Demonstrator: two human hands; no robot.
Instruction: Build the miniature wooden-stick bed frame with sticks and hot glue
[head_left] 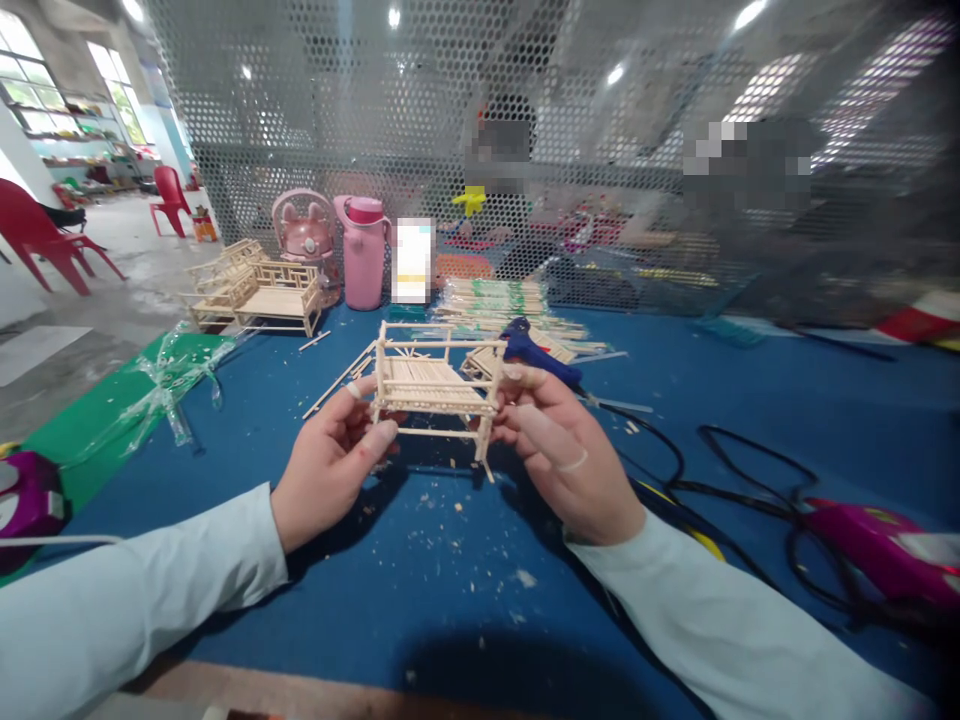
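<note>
Between my two hands is a small model bed [435,385] made of thin wooden sticks, with a slatted deck, railings and legs. My left hand [337,455] grips its left end, thumb in front and fingers behind. At the right end, my right hand [566,450] has its fingers closed around the corner post. A loose-looking stick slants down at the lower right leg. Just behind the model lies a blue glue gun [532,350], partly hidden, beside another stick piece [484,360]. Loose sticks [341,380] lie behind my left hand.
Finished-looking stick models [277,295] stand at the back left, near a pink bottle [364,255] and a phone [413,260]. Bundled sticks [495,300] lie against the perforated metal screen [300,120]. Black cables [675,470] and a purple device [877,540] are at right. Plastic wrap [169,385] lies left.
</note>
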